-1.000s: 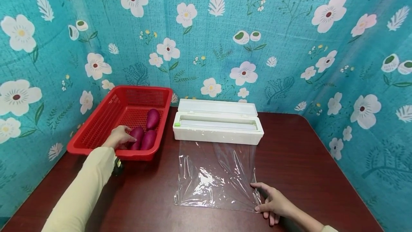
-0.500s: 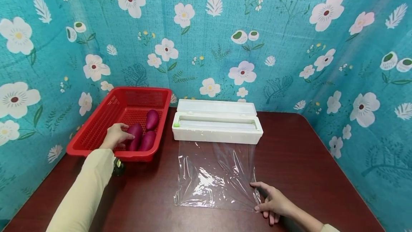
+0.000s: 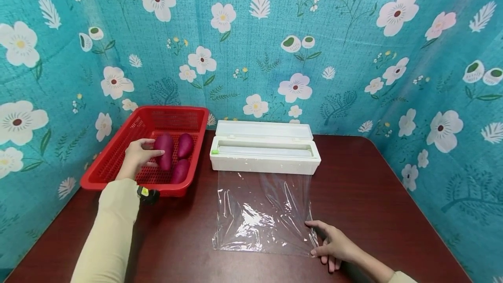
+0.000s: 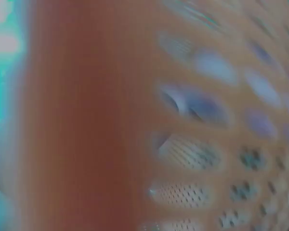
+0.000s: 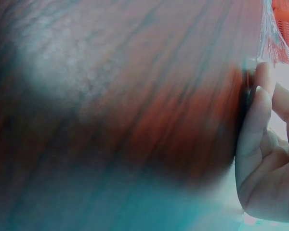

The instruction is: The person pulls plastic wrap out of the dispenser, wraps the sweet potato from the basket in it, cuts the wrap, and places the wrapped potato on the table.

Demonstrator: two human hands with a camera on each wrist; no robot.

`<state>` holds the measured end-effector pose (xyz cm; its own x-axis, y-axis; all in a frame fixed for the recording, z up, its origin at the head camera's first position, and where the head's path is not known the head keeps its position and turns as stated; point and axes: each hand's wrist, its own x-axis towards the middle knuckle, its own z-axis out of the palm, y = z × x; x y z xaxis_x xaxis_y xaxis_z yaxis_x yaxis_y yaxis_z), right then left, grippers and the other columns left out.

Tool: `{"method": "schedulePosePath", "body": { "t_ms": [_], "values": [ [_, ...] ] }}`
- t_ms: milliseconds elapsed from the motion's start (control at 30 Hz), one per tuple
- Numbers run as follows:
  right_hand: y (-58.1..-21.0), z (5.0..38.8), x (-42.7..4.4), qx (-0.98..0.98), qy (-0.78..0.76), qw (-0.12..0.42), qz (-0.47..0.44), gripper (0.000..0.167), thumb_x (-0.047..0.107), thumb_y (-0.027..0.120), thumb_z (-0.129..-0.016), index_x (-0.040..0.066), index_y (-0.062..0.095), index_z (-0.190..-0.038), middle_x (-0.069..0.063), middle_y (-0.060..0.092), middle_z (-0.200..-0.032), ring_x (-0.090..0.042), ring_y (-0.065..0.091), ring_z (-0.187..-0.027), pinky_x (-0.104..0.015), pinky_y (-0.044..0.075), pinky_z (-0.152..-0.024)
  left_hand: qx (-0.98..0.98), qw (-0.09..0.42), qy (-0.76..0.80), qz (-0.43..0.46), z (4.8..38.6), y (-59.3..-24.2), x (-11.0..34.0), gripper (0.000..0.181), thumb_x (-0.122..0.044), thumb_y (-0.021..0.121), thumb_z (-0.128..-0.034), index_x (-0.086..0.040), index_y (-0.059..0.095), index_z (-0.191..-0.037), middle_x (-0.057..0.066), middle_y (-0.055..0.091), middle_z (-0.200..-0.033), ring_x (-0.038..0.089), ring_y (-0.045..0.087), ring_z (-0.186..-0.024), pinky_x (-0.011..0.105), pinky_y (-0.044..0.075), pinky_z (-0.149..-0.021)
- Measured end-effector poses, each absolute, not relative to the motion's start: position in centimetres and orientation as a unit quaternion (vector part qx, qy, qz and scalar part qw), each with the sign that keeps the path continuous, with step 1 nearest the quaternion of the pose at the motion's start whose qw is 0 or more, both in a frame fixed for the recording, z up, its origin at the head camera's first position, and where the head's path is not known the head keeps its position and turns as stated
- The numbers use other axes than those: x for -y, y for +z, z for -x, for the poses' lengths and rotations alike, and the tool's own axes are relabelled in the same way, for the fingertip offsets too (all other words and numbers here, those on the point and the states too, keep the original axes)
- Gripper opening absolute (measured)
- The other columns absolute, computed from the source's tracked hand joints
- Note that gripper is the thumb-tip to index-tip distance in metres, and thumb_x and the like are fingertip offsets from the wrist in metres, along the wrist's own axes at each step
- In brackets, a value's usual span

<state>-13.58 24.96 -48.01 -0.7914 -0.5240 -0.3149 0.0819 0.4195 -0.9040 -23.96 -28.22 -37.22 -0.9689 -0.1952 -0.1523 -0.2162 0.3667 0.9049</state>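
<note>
Film (image 3: 267,213): clear, creased sheet lying on the table (image 3: 377,195), drawn from the front of the white box (image 3: 267,166).
White box: behind the film; lid (image 3: 265,130) laid back, presumably leaving the roll (image 3: 265,151) free to feed.
Right hand (image 3: 334,243): at the film's near right corner; forefinger and thumb spread along the edge, remaining fingers curled; whether the corner is pinched, cannot tell. Probable reason: so light a sheet would otherwise slide or curl.
Red basket (image 3: 100,185): table's left side, likely so the left arm reaches in without crossing the film.
Held vegetable (image 3: 167,145): purple, smooth, roughly on end, seen against the basket's interior; contact with the floor beneath, cannot tell.
Left hand (image 3: 136,157): thumb and fingers pinching the held vegetable from its left, probably because slick, rounded skin wants pressure from opposing sides.
Spare vegetables (image 3: 185,146): two, purple, along the basket's right wall.
Left wrist view: too blurred for finger detail.
</note>
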Motion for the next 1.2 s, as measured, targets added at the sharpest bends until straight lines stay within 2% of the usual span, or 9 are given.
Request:
{"method": "schedulePosePath", "body": {
  "t_ms": [133, 400, 567, 700, 867, 1000, 1200],
  "values": [
    [-48.0, 13.6, -24.9, -0.79, -0.522, 0.289, 0.141, 0.073, 0.014, 0.071, -0.075, 0.005, 0.03, -0.136, -0.009, 0.055, -0.049, -0.017, 0.053, -0.035, -0.031, 0.042, -0.03, -0.795, -0.003, 0.591, 0.134, 23.8, -36.8, 28.1, 0.068, -0.014, 0.061, -0.0848, 0.004, 0.023, -0.138, 0.03, 0.029, -0.133, 0.044, 0.04, -0.113, 0.045, 0.047, -0.074],
    [-48.0, 13.5, -25.1, -0.789, -0.526, 0.281, 0.146, 0.071, 0.012, 0.07, -0.075, 0.005, 0.031, -0.134, -0.01, 0.054, -0.048, -0.019, 0.054, -0.035, -0.031, 0.041, -0.029, -0.796, -0.014, 0.593, 0.124, 23.5, -36.3, 27.4, 0.07, -0.019, 0.063, -0.0833, 0.001, 0.026, -0.139, 0.028, 0.032, -0.133, 0.039, 0.045, -0.11, 0.043, 0.047, -0.075],
    [-48.2, 13.6, -25.1, -0.792, -0.524, 0.278, 0.146, 0.071, 0.011, 0.071, -0.075, 0.006, 0.032, -0.134, -0.012, 0.054, -0.048, -0.025, 0.054, -0.035, -0.031, 0.04, -0.029, -0.806, -0.016, 0.585, 0.09, 23.2, -35.6, 26.6, 0.069, -0.022, 0.064, -0.0828, 0.0, 0.028, -0.138, 0.026, 0.034, -0.132, 0.03, 0.053, -0.097, 0.043, 0.047, -0.075],
    [-48.2, 13.6, -25.0, -0.793, -0.523, 0.28, 0.14, 0.072, 0.011, 0.071, -0.075, 0.006, 0.032, -0.135, -0.012, 0.054, -0.048, -0.022, 0.054, -0.035, -0.029, 0.04, -0.029, -0.809, -0.019, 0.584, 0.063, 23.2, -35.2, 25.7, 0.069, -0.022, 0.065, -0.0821, 0.0, 0.029, -0.137, 0.026, 0.036, -0.13, 0.018, 0.059, -0.086, 0.044, 0.046, -0.075],
    [-48.2, 13.6, -25.0, -0.792, -0.525, 0.279, 0.138, 0.072, 0.011, 0.071, -0.075, 0.006, 0.031, -0.135, -0.012, 0.054, -0.049, -0.02, 0.053, -0.035, -0.028, 0.039, -0.028, -0.803, -0.026, 0.594, 0.033, 23.2, -34.6, 24.8, 0.068, -0.021, 0.066, -0.0812, -0.001, 0.032, -0.136, 0.025, 0.039, -0.127, 0.008, 0.056, -0.08, 0.042, 0.048, -0.072],
    [-48.2, 13.6, -25.0, -0.793, -0.524, 0.277, 0.141, 0.072, 0.011, 0.07, -0.075, 0.006, 0.031, -0.135, -0.012, 0.054, -0.049, -0.02, 0.053, -0.035, -0.029, 0.039, -0.028, -0.798, -0.027, 0.602, 0.01, 23.0, -34.1, 24.0, 0.067, -0.02, 0.066, -0.0812, -0.001, 0.033, -0.136, 0.023, 0.04, -0.127, 0.01, 0.055, -0.084, 0.043, 0.048, -0.071],
    [-48.2, 13.5, -25.0, -0.794, -0.523, 0.277, 0.137, 0.072, 0.01, 0.07, -0.075, 0.006, 0.031, -0.135, -0.011, 0.054, -0.048, -0.021, 0.054, -0.035, -0.029, 0.039, -0.028, -0.81, -0.027, 0.585, -0.016, 22.3, -33.2, 22.5, 0.063, -0.018, 0.066, -0.0814, -0.003, 0.035, -0.135, 0.023, 0.041, -0.127, 0.031, 0.051, -0.101, 0.036, 0.051, -0.067]
  ]
}}
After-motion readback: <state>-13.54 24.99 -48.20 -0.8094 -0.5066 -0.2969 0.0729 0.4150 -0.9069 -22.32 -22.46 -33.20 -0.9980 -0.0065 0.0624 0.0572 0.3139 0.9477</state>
